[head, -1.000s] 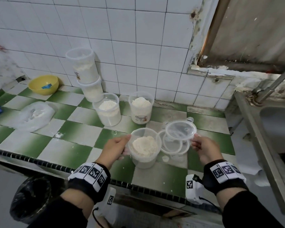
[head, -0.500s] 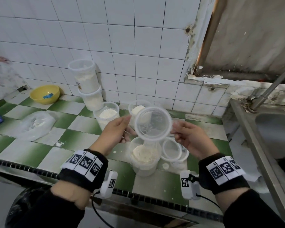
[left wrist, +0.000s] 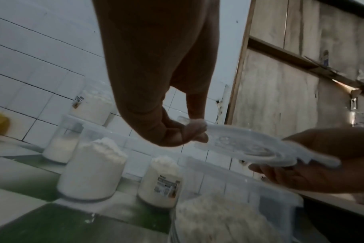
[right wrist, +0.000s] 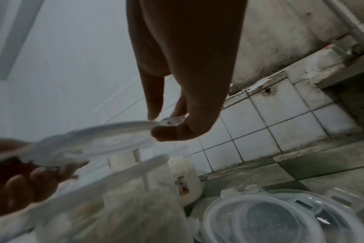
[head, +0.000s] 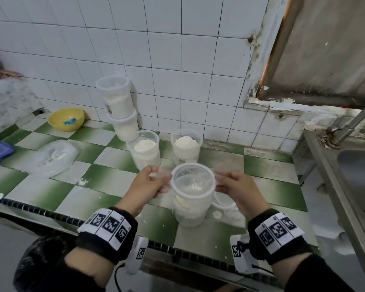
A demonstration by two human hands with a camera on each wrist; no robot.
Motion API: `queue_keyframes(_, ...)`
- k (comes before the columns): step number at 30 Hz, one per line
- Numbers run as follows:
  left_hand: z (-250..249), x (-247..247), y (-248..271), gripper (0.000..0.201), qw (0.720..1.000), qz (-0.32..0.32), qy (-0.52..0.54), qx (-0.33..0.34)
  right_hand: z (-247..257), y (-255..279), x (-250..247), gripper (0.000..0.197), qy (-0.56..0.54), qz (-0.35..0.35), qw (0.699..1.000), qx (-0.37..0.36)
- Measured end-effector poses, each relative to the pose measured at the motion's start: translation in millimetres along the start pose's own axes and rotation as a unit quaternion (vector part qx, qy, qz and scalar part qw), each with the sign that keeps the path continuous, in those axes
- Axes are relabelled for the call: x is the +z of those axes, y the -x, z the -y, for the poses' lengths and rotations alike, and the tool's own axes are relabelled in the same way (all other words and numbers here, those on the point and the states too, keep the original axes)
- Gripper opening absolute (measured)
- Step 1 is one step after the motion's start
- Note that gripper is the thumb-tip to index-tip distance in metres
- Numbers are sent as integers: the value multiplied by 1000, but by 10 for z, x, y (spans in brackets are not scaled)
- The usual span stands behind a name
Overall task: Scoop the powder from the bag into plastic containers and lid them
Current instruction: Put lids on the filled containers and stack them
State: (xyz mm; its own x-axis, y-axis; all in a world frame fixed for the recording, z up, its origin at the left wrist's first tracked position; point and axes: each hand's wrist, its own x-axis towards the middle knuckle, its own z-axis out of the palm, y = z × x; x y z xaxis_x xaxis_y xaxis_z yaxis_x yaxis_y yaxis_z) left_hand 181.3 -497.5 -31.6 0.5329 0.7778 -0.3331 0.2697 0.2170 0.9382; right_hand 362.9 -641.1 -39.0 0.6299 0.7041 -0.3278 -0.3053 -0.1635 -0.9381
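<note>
Both grips are clamped on one clear lid (head: 193,182): the left hand (head: 150,186) pinches its tab at 9 o'clock, the right hand (head: 238,191) pinches the tab at 3 o'clock, holding it slightly tilted just above the filled tub (head: 190,211) at the bench (head: 42,190) front. The lidding step is in hand; next the lid likely needs levelling, centring on the rim and pressing down all round. Two open filled tubs (head: 144,151) stand at 12 o'clock, spare lids (right wrist: 280,218) at 3, the bag (head: 53,158) at 10. Tub labels (left wrist: 165,185) are too blurred to read.
</note>
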Motion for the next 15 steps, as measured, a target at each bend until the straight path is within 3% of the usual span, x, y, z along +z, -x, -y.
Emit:
queue_keyframes(3, 116, 11, 8, 25, 999, -5, -51, -16, -163, 4, 53, 20, 141, -53, 988, -13)
queue_keyframes(6, 168, 38, 10, 21, 996, -6, -87, -26, -254, -15, 123, 17, 213, -73, 974, -37)
queue_keyframes(9, 172, 33, -11, 15, 992, 12, -113, -46, -281, -43, 161, 15, 230, -81, 969, -35)
queue_keyframes(12, 192, 20, -42, 22, 990, 29, -105, -85, -275, -47, 142, 7, 231, -79, 970, -13)
queue_keyframes(15, 229, 45, -53, 28, 990, 0, -109, -85, -280, -10, 112, 5, 198, -67, 978, 8)
